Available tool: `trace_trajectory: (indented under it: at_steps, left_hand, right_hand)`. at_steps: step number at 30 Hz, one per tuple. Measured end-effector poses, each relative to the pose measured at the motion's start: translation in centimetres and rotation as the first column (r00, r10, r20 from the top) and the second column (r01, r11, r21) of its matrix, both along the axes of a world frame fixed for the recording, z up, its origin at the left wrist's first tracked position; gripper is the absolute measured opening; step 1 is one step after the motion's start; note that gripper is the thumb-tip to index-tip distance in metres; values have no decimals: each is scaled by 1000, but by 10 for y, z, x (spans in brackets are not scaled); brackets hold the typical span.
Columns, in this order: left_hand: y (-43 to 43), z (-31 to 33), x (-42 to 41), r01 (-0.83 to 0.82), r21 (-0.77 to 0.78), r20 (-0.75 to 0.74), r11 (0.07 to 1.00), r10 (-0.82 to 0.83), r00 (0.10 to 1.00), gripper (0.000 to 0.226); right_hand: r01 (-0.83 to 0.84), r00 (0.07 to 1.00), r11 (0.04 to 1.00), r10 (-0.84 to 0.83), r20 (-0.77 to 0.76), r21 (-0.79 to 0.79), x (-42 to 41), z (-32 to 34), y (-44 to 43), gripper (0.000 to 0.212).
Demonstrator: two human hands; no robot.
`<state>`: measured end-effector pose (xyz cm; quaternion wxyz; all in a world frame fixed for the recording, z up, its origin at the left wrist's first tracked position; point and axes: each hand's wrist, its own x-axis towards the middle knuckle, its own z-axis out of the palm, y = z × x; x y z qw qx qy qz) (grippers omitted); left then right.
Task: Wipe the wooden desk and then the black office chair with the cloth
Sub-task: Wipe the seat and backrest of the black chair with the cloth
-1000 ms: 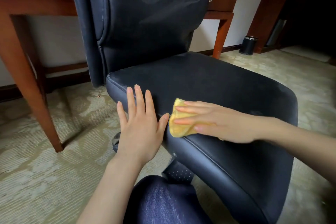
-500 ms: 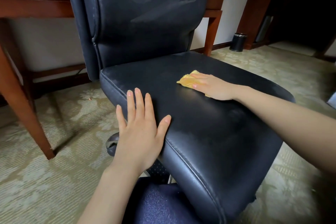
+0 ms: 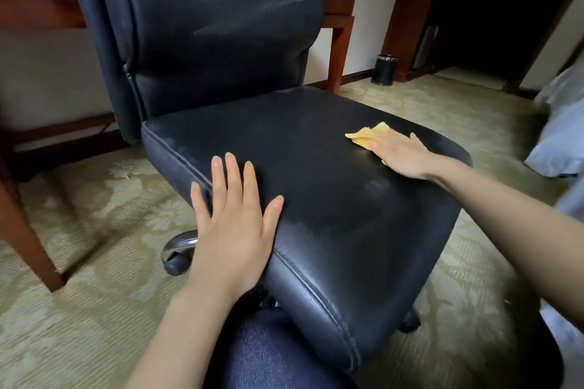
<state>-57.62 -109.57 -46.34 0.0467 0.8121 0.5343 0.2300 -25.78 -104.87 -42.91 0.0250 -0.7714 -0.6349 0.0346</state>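
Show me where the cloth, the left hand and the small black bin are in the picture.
cloth [image 3: 368,137], head view, on its uncovered yellow part.
left hand [image 3: 235,230], head view, on the back of the hand.
bin [image 3: 384,71], head view, on its black side wall.

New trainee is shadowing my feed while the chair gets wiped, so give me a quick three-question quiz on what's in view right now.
1. True or false: the right hand presses the yellow cloth flat on the chair seat.
2. What does the left hand rest on? A the carpet; B the seat's near left edge; C the black bin.
3. Fill in: pale swirling streaks show on the chair's ______.
Key: 1 true. 2 B. 3 backrest.
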Motion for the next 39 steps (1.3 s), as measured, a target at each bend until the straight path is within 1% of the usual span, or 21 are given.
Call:
trace_trajectory:
  at_steps: [5,7,8,10,12,14,15,17,19,21,23,25,27,30,32,34,35,36,38,39]
  left_hand:
    - [4,-1,-2,-10,-17,21,1000,10,1000,77]
    - [4,-2,-2,-13,-24,33,1000,14,999,76]
    - [3,-2,-2,-14,-27,40,1000,15,999,75]
    - [3,-2,-3,-12,-33,56,999,14,998,73]
    - [2,-2,-3,-9,-39,68,999,12,998,72]
    - [1,-2,-4,-11,-38,70,999,14,997,72]
    - [1,-1,-4,-10,-35,71,999,13,997,71]
    - [0,1,-3,-8,-29,71,1000,10,997,71]
    - [-1,3,-3,-6,-3,56,1000,6,998,70]
    - [-4,5,-3,10,61,25,998,-11,1000,67]
    - [-10,7,2,58,115,11,992,-60,998,63]
    - [-16,10,8,128,129,35,983,-133,990,61]
    - [-19,15,17,176,122,95,977,-188,978,63]
    - [-19,21,36,193,80,192,978,-205,960,63]
    - [-22,21,52,201,63,178,977,-210,961,65]
    - [-25,18,66,190,69,86,979,-195,977,68]
    - [-25,16,69,176,84,36,981,-180,983,69]
    - [-25,14,68,161,96,13,982,-163,987,69]
    - [-23,14,69,136,99,30,986,-139,990,71]
    - [-23,14,69,132,105,41,986,-137,990,71]
  right_hand:
    - [-165,986,986,166,-29,25,-39,3,-45,46]
    - [-245,969,968,246,-13,56,-55,1,-64,46]
    - [-282,959,956,284,-8,84,-63,-1,-75,45]
    - [-355,929,915,368,-31,193,-81,-5,-94,44]
    - [-424,881,852,467,-77,308,-101,-6,-113,44]
    - [-492,825,792,556,-95,362,-120,-10,-132,44]
    - [-505,814,783,572,-100,364,-129,-14,-141,44]
    - [-489,824,799,554,-115,349,-147,-26,-158,45]
    - [-498,831,779,554,-47,380,-161,-37,-171,46]
    - [-505,830,749,558,4,428,-168,-42,-176,43]
    - [-523,814,712,580,27,469,-167,-43,-175,39]
    - [-543,804,692,591,59,476,-160,-45,-170,39]
    - [-476,844,733,536,17,486,-147,-49,-165,41]
    - [-256,921,815,369,-125,519,-115,-49,-155,41]
    - [-109,945,848,251,-211,519,-86,-50,-143,40]
    - [6,952,860,151,-265,511,-51,-49,-128,35]
    - [22,954,861,134,-268,508,-36,-48,-120,34]
    - [8,952,857,151,-266,516,-22,-45,-112,34]
    - [-33,940,834,213,-266,551,9,-40,-97,34]
    - [-32,937,835,216,-275,549,26,-39,-90,34]
